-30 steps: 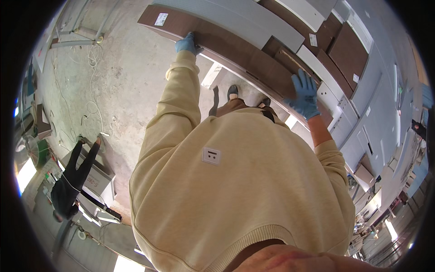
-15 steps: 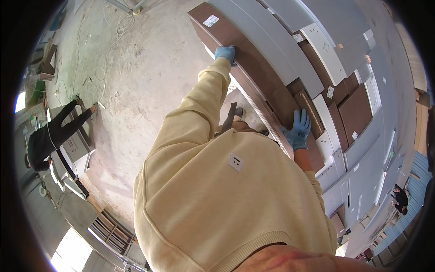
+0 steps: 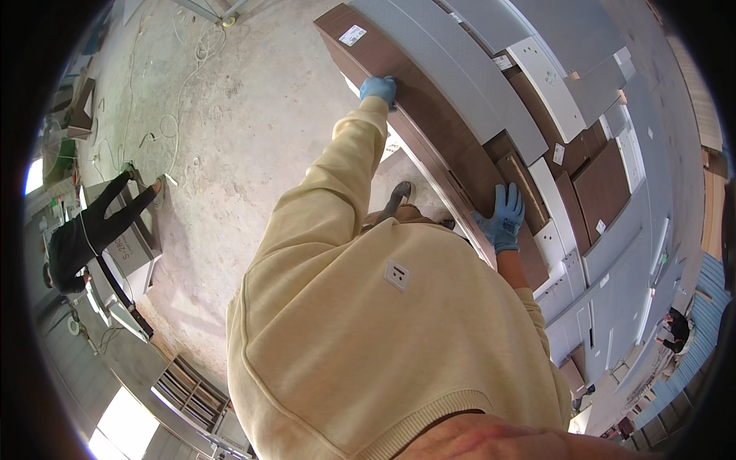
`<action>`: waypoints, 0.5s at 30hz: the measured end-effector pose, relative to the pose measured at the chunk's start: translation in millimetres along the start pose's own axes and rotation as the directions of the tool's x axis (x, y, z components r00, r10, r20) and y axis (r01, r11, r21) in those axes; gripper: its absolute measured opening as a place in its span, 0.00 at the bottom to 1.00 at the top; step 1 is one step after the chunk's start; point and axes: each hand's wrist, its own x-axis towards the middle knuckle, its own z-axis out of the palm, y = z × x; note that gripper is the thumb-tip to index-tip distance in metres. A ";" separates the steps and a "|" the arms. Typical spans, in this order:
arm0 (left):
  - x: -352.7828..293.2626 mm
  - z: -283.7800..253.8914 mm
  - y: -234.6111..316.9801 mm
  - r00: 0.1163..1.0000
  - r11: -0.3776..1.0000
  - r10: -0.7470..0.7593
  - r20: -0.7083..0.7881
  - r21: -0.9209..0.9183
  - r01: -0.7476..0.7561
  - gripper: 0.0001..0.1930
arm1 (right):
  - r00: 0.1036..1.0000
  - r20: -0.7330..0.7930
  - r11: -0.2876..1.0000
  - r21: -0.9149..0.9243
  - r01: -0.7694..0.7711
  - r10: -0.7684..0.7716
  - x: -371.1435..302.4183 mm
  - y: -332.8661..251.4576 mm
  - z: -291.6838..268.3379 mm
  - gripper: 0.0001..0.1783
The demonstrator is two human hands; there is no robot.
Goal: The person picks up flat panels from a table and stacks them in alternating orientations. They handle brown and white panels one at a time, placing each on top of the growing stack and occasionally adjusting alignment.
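Note:
A long brown panel (image 3: 429,100) with a white label near its far end lies on top of a stack of boards. My left hand (image 3: 378,90), in a light blue glove, is closed round the panel's left edge, with some fingers hidden by the edge. Closer to my body, my right hand (image 3: 502,218), also gloved in blue, lies with its fingers stretched out at the panel's near end. Its thumb points toward the left edge.
Grey, white and brown boards (image 3: 613,253) lie stacked to the right. Cables (image 3: 178,123) trail over the concrete floor (image 3: 253,84). At the left, a person in black (image 3: 80,241) bends beside a large box (image 3: 126,249). Another person (image 3: 678,330) is far right.
The far end of the brown panel has shifted slightly left, my left hand moving with it. The shoe below me shows differently. My right hand stays almost in place.

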 end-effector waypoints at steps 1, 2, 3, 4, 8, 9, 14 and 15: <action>-2.5 -1.8 1.8 1.000 0.999 0.016 -0.004 0.041 -0.016 0.23 | 1.000 0.013 1.000 0.000 -0.010 0.010 0.3 -0.6 -1.0 0.61; -4.8 -3.6 3.6 1.000 0.998 0.023 0.005 0.058 -0.024 0.23 | 1.000 0.016 1.000 0.008 -0.007 0.007 1.1 -1.3 -1.9 0.60; -7.4 -4.8 4.4 0.999 0.996 0.037 0.002 0.080 -0.037 0.23 | 1.000 0.019 1.000 0.016 -0.004 0.004 1.9 -1.7 -2.5 0.59; -9.3 -5.8 5.1 0.999 0.993 0.050 -0.001 0.105 -0.050 0.23 | 1.000 0.021 1.000 0.024 -0.002 0.001 2.4 -2.2 -2.9 0.59; -8.6 -6.8 5.3 0.992 0.952 0.124 -0.017 0.282 -0.114 0.26 | 1.000 0.017 1.000 0.020 -0.006 0.006 2.6 -2.9 -2.6 0.58; -6.8 -5.5 4.3 0.988 0.933 0.148 -0.038 0.338 -0.127 0.27 | 1.000 0.009 1.000 0.017 -0.001 0.001 2.3 -2.6 -1.9 0.58; 5.8 -1.1 -3.9 0.977 0.903 0.206 -0.052 0.395 -0.169 0.29 | 0.999 -0.035 1.000 0.009 0.012 -0.011 -0.2 -0.9 2.8 0.60; 7.7 -0.2 -4.4 0.975 0.903 0.214 -0.060 0.393 -0.174 0.28 | 0.999 -0.046 1.000 0.011 0.019 -0.019 -0.5 -0.3 3.9 0.60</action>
